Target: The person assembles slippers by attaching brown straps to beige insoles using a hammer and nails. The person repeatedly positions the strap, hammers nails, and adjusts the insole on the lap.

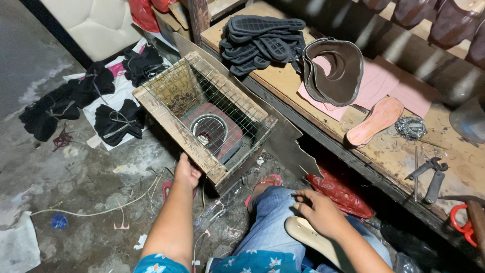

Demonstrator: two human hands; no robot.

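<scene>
My left hand (pixel 186 172) reaches down to the near wooden edge of a wire-mesh box (pixel 166 126) on the floor and touches it. Inside the box sits a red electric coil heater (pixel 212 130). My right hand (pixel 319 211) rests on my knee in blue jeans, fingers curled loosely over a pale shoe insole (pixel 303 233) lying on my lap. Whether the right hand grips the insole is unclear.
A wooden workbench (pixel 394 151) at right carries a stack of black soles (pixel 262 40), brown shoe uppers (pixel 336 68), a pink insole (pixel 376 121), pliers (pixel 432 177) and red-handled scissors (pixel 462 222). Black shoe pieces (pixel 118 121) lie on the floor at left. A red plastic bag (pixel 341 192) lies under the bench.
</scene>
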